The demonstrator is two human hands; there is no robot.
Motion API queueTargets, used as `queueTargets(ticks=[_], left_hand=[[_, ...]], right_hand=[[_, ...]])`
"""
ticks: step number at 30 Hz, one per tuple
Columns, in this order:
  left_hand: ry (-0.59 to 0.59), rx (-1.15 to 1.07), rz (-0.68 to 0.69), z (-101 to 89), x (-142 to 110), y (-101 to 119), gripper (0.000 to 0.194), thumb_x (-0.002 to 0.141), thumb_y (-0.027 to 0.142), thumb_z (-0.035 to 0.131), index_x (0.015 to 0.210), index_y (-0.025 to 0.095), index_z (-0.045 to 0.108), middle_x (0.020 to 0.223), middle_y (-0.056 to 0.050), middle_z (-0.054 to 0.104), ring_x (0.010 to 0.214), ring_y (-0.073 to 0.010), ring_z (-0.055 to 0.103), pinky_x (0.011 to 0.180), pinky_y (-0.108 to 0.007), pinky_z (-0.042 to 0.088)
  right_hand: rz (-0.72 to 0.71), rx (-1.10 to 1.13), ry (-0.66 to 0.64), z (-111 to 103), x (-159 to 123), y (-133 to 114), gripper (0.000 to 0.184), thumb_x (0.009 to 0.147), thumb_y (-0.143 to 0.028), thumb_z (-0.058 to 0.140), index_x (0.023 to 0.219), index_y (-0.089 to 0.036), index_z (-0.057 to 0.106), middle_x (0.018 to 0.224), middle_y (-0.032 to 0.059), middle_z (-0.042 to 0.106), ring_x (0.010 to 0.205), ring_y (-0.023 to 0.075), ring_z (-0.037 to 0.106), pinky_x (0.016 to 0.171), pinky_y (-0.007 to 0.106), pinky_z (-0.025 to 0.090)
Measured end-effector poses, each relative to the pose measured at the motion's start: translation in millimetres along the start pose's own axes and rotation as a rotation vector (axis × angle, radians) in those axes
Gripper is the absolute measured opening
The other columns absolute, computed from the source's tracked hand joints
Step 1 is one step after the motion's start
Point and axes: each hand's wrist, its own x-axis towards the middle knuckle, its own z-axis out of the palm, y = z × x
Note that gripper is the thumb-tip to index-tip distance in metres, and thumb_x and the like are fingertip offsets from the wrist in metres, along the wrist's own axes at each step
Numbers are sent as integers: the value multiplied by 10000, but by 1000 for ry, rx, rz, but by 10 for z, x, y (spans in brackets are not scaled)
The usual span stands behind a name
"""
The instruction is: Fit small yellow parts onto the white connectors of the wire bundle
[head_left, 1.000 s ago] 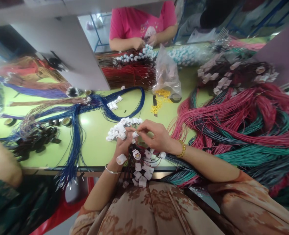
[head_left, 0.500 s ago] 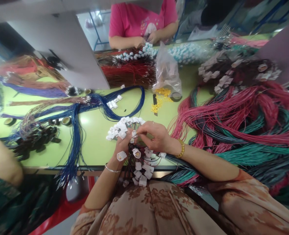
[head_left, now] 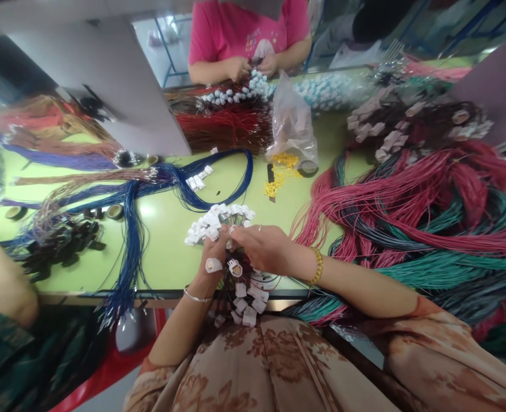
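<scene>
Near the table's front edge, my left hand is closed around a bundle of wires with white plastic connectors fanning out above it. More white connectors of the same bundle hang below, over the edge by my lap. One connector with a yellow part inside faces up just under my hands. My right hand is closed, thumb and fingers pressed against a white connector at my left thumb. The fingers mostly cover that connector.
Small yellow parts spill from a clear plastic bag ahead. Blue wires lie left; red wires and green wires pile up right. A person in a pink shirt works opposite; another person's arm is at left.
My right hand has come down and slightly left, its fingers now covering the connector at my left thumb. The hands of the person opposite have shifted a little.
</scene>
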Motion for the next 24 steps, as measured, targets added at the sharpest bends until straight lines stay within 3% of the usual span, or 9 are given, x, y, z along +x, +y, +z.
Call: queueTargets(ticks=[3, 5, 7, 9, 11, 14, 16, 20, 24], left_hand=[[97, 16, 0, -43, 29, -73, 522, 716, 662, 773, 662, 179, 583, 622, 14, 544, 579, -119, 468, 535, -267, 413], [87, 45, 0, -71, 41, -109, 502, 734, 647, 767, 690, 176, 602, 656, 1, 576, 614, -134, 505, 571, -279, 442], [53, 71, 14, -77, 37, -117, 505, 770, 649, 736, 684, 175, 587, 643, 2, 576, 604, -132, 507, 572, -280, 437], [-2, 111, 24, -57, 15, -93, 530, 820, 671, 671, 661, 180, 551, 566, 19, 533, 536, -116, 466, 530, -272, 394], [-67, 165, 26, -24, -15, -54, 551, 870, 703, 579, 679, 188, 541, 486, 37, 478, 467, -105, 414, 489, -267, 341], [-102, 213, 38, 1, -43, -19, 565, 875, 751, 512, 883, 191, 588, 465, 52, 490, 417, -113, 401, 464, -267, 318], [-81, 236, 53, -11, -40, -26, 598, 864, 760, 520, 1044, 193, 584, 500, 47, 546, 423, -127, 428, 472, -272, 336], [-19, 251, 98, -59, -21, -51, 583, 925, 689, 493, 1232, 200, 573, 629, 8, 634, 534, -159, 518, 564, -294, 413], [-3, 355, 226, -62, -25, 20, 513, 953, 623, 498, 1215, 212, 657, 884, -68, 689, 816, -217, 627, 794, -349, 500]], right_hand=[[-90, -147, -42, 80, -28, -137, 276, 936, -153, 469, 1179, -142, 600, 1127, 180, 709, 692, 186, 601, 530, 299, 395], [-143, -195, -37, 109, -18, -207, 241, 955, -202, 473, 1139, -136, 614, 1131, 207, 707, 670, 184, 596, 509, 295, 373], [-116, -145, -43, 90, 17, -181, 216, 935, -212, 504, 1105, -156, 625, 1080, 176, 726, 642, 172, 582, 504, 288, 364], [24, -1, -16, 12, 60, 0, 189, 914, -187, 517, 1062, -183, 635, 985, 103, 741, 647, 159, 585, 543, 277, 397], [257, 155, 74, -103, 85, 341, 184, 913, -158, 505, 1022, -194, 649, 906, 47, 736, 709, 152, 616, 641, 266, 453], [580, 153, 187, -246, 37, 976, 175, 869, -135, 541, 953, -155, 693, 905, 73, 741, 759, 178, 630, 724, 291, 469], [718, 96, 84, -263, -38, 1312, 164, 822, -110, 572, 879, -144, 722, 876, 86, 752, 769, 202, 631, 760, 309, 466], [735, 119, -90, -124, -157, 1574, 164, 821, -123, 607, 897, -136, 752, 909, 91, 771, 805, 203, 646, 777, 292, 453], [723, 37, -106, 28, -177, 1573, 129, 830, -166, 628, 878, -152, 747, 924, 93, 762, 815, 205, 623, 780, 296, 433]])
